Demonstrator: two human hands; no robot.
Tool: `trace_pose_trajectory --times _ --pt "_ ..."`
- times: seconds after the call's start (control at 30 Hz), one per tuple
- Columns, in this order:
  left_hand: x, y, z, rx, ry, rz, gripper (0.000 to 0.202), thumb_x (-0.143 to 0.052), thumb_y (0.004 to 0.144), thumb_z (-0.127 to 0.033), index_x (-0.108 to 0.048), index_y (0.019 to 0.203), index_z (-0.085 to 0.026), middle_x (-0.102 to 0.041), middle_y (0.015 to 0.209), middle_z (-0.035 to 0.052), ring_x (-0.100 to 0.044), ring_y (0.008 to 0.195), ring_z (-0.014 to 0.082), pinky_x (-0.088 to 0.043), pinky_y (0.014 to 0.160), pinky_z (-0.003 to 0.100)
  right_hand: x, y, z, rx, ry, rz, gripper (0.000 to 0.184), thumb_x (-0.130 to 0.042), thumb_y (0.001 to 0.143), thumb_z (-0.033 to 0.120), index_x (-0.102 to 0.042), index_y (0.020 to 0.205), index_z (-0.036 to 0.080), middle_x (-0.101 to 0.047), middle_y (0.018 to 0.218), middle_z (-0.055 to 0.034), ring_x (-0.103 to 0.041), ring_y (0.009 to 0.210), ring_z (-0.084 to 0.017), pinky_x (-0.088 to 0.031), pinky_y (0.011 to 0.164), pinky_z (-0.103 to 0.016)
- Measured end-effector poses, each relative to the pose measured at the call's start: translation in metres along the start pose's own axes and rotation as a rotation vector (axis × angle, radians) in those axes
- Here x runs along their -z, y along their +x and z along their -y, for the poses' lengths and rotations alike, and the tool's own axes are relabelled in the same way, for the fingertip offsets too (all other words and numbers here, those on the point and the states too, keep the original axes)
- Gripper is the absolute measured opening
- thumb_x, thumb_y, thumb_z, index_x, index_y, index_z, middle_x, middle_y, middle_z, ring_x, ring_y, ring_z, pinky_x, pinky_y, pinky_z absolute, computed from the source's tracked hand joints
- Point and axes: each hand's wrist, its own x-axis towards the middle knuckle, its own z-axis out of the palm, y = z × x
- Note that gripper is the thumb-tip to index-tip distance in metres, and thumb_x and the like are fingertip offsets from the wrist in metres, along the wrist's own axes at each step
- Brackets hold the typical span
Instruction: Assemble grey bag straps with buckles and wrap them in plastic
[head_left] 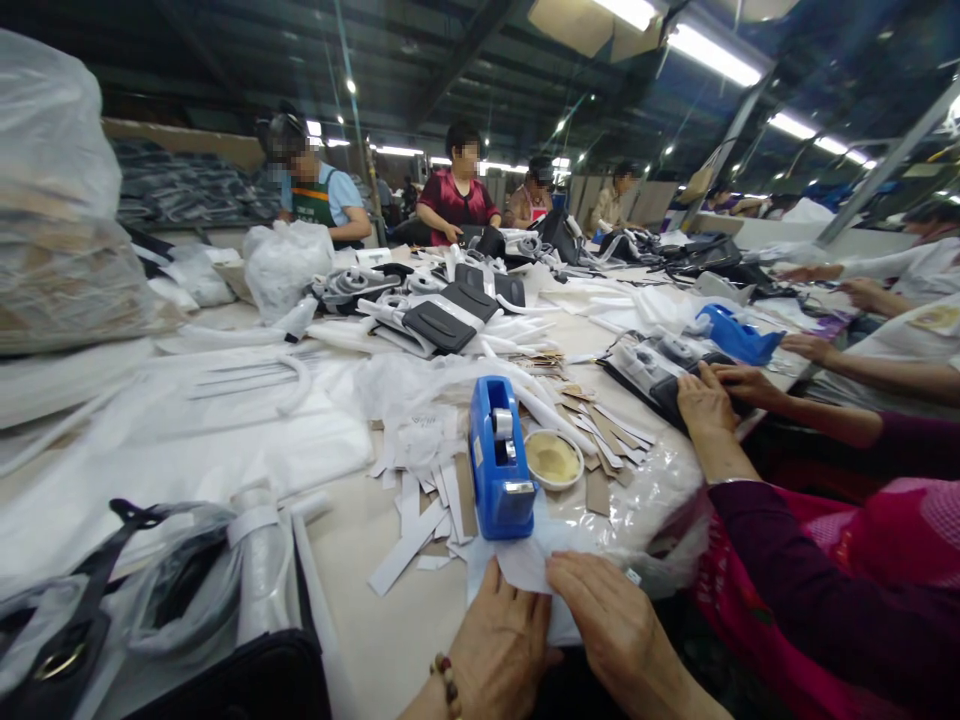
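Observation:
A sheet of thin white tissue paper [525, 566] lies at the table's near edge, partly folded over. My left hand [501, 640], with a beaded bracelet at the wrist, holds its left side, fingers on top and pointing forward. The fingers of my right hand [611, 620] are bent together on the paper's right edge; their thumb is hidden. Just beyond the paper stands a blue tape dispenser [487, 490] with a tape roll [502, 425] in it. A small round tub of yellowish stuff [555, 458] sits to its right.
Black bags with plastic-wrapped straps [262, 560] lie at the near left. Paper strips [409, 540] surround the dispenser. At right, a co-worker's hands [705, 405] touch a black bag [660, 370], near another blue dispenser [739, 335]. Bags [450, 315] are piled farther back, with people beyond.

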Motion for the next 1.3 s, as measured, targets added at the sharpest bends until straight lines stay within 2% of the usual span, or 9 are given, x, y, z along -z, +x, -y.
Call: trace_pose_trajectory --times 0.43,0.63,0.73,0.8,0.87,0.97,1.03,1.13,1.3 --pt "0.009 -0.002 0.001 0.028 0.007 0.041 0.052 -0.051 0.085 -0.037 -0.037 0.130 -0.016 -0.036 0.139 0.0139 -0.038 0.124 0.0310 -0.031 0.103 0.051 0.002 -0.021 -0.007 0.043 0.038 0.033 0.032 -0.033 0.083 0.001 -0.056 0.102 0.011 -0.069 0.089 -0.0097 -0.063 0.091 -0.017 -0.050 0.080 -0.029" --pt "0.007 -0.003 0.000 0.020 0.031 0.025 0.052 -0.050 0.084 -0.041 -0.040 0.129 -0.016 -0.042 0.135 0.0127 -0.038 0.124 0.0316 -0.028 0.104 0.052 0.000 -0.028 -0.014 0.004 0.064 0.030 0.033 -0.036 0.080 -0.001 -0.057 0.103 0.012 -0.069 0.091 -0.0092 -0.063 0.091 -0.017 -0.051 0.081 -0.029" --pt "0.013 -0.011 -0.003 0.080 0.068 0.015 0.045 -0.057 0.079 -0.042 -0.053 0.113 -0.013 -0.055 0.120 0.0153 -0.049 0.112 0.0332 -0.040 0.095 0.051 0.000 -0.028 -0.014 -0.012 0.077 0.013 0.032 -0.038 0.080 0.000 -0.057 0.103 0.012 -0.069 0.090 -0.0087 -0.064 0.089 -0.017 -0.052 0.080 -0.027" --pt "0.025 -0.015 -0.002 0.207 0.109 -0.057 0.026 -0.052 0.082 -0.033 -0.059 0.095 -0.013 -0.062 0.098 0.0139 -0.058 0.092 0.0294 -0.049 0.078 0.045 0.000 -0.027 -0.013 -0.025 0.093 0.004 0.032 -0.038 0.080 0.000 -0.057 0.103 0.013 -0.069 0.089 -0.0086 -0.065 0.087 -0.017 -0.052 0.079 -0.027" --pt "0.040 -0.012 0.005 0.372 0.092 -0.204 0.017 -0.042 0.086 -0.021 -0.057 0.087 -0.014 -0.059 0.086 0.0099 -0.058 0.078 0.0227 -0.050 0.068 0.036 0.000 -0.027 -0.011 -0.042 0.113 0.000 0.032 -0.039 0.080 0.001 -0.057 0.103 0.013 -0.069 0.089 -0.0082 -0.065 0.087 -0.017 -0.053 0.079 -0.027" --pt "0.061 0.009 0.021 0.556 -0.101 -0.388 0.015 -0.052 0.081 -0.018 -0.052 0.097 -0.015 -0.055 0.092 0.0070 -0.056 0.082 0.0189 -0.046 0.072 0.031 0.000 -0.028 -0.010 -0.071 0.130 -0.014 0.034 -0.039 0.079 0.001 -0.057 0.104 0.016 -0.070 0.088 -0.0068 -0.065 0.085 -0.017 -0.054 0.076 -0.028" --pt "0.068 0.025 0.031 0.564 -0.217 -0.403 0.024 -0.061 0.075 -0.019 -0.054 0.098 -0.016 -0.054 0.093 0.0046 -0.055 0.084 0.0182 -0.044 0.076 0.030 -0.001 -0.029 -0.009 -0.078 0.126 -0.019 0.035 -0.038 0.080 0.001 -0.057 0.104 0.017 -0.070 0.088 -0.0062 -0.066 0.085 -0.017 -0.054 0.075 -0.028" --pt "0.068 0.040 0.038 0.485 -0.273 -0.383 0.014 -0.062 0.074 -0.018 -0.059 0.088 -0.019 -0.053 0.087 0.0008 -0.054 0.081 0.0149 -0.042 0.075 0.026 -0.001 -0.030 -0.010 -0.070 0.117 -0.007 0.033 -0.038 0.080 0.001 -0.057 0.103 0.015 -0.070 0.089 -0.0069 -0.065 0.086 -0.017 -0.054 0.076 -0.028" --pt "0.065 0.040 0.037 0.444 -0.260 -0.373 0.002 -0.059 0.077 -0.017 -0.059 0.078 -0.018 -0.053 0.082 -0.0015 -0.054 0.074 0.0130 -0.039 0.069 0.024 -0.001 -0.032 -0.010 -0.076 0.093 -0.034 0.035 -0.038 0.079 0.000 -0.057 0.105 0.016 -0.070 0.090 -0.0076 -0.065 0.086 -0.016 -0.053 0.078 -0.028"
